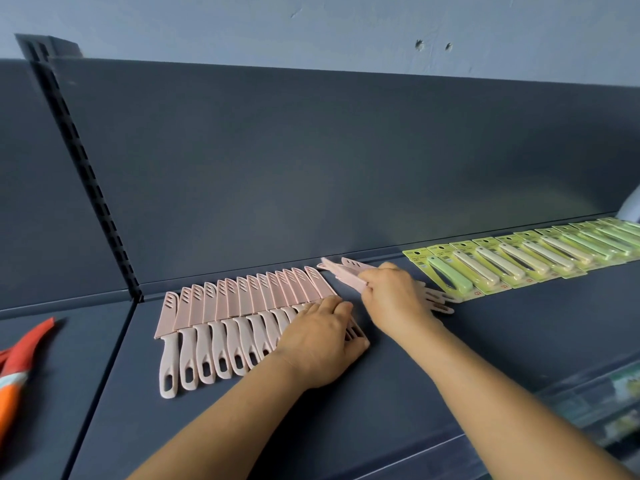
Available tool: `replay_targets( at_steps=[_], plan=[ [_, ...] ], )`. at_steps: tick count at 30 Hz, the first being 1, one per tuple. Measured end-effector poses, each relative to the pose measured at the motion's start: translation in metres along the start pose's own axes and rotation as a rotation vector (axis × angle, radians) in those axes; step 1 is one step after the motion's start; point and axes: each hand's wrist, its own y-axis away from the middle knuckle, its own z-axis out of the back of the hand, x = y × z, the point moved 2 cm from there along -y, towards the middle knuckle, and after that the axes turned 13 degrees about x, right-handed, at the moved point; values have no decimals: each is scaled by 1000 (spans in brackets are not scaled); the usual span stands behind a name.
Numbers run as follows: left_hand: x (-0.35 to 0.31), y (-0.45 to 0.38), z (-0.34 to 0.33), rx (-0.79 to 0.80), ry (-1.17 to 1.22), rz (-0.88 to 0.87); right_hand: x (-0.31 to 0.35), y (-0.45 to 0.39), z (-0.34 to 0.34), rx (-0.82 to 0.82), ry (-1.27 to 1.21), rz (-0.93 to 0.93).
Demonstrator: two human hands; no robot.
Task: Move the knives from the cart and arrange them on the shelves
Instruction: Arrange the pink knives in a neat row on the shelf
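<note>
Several pink sheathed knives [221, 320] lie side by side in a row on the dark grey shelf [398, 382], blades toward the back panel. My left hand [320, 344] rests flat on the handles at the row's right end, fingers straight. My right hand [391, 296] grips a bundle of pink knives [346, 273] just right of the row, their handles sticking out behind the hand toward the right.
A row of green-carded knives [519, 259] runs along the shelf to the right. An orange and red knife [20, 358] lies on the neighbouring shelf at far left. The slotted upright [83, 168] and back panel stand behind. A lower shelf shows at bottom right.
</note>
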Motion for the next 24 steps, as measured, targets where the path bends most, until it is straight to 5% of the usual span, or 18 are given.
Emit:
replay_targets(
  at_steps=[7, 11, 14, 24],
  plan=[
    [7, 3, -1, 7, -2, -5, 28, -19, -17, 93, 152, 9],
    [8, 2, -2, 10, -6, -4, 28, -23, -16, 157, 26, 46],
    [9, 1, -2, 9, -10, 5, 14, -17, -4, 121, -89, 18],
    [-8, -11, 3, 51, -51, -35, -44, -2, -8, 132, 97, -69]
  ],
)
